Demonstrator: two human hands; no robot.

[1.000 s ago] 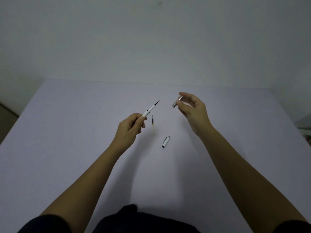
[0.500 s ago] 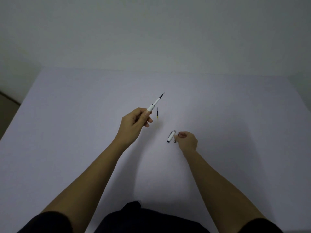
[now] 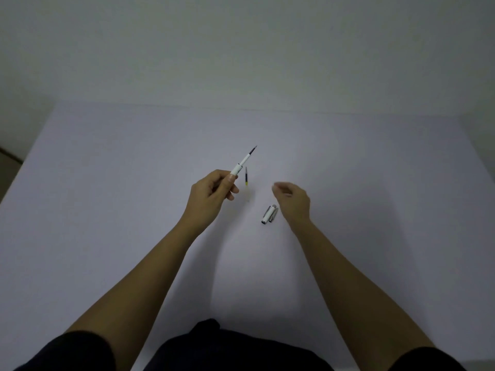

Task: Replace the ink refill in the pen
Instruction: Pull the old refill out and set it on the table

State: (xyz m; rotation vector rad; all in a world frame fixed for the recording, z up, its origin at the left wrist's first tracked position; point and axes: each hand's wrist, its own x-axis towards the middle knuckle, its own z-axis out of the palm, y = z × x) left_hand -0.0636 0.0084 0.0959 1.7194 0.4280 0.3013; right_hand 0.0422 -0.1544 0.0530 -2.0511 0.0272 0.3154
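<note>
My left hand (image 3: 211, 194) grips a white pen barrel (image 3: 239, 167) above the table, and a thin refill with a dark tip sticks out of it, pointing up and right. A second refill (image 3: 246, 178), dark with a yellow end, lies on the table just right of that hand. The white pen cap (image 3: 267, 215) lies further right and nearer, with a small silver piece (image 3: 273, 214) right beside it. My right hand (image 3: 293, 202) hovers just right of the cap, fingers loosely curled and blurred, with nothing visible in them.
A pale lilac table (image 3: 107, 210) fills the view, with a plain wall behind its far edge. The table's left edge runs diagonally at the far left, with dark floor beyond it. My dark clothing shows at the bottom.
My right hand set the small silver piece down beside the cap, let go and lifted away toward the far side. My left hand kept holding the pen barrel almost still.
</note>
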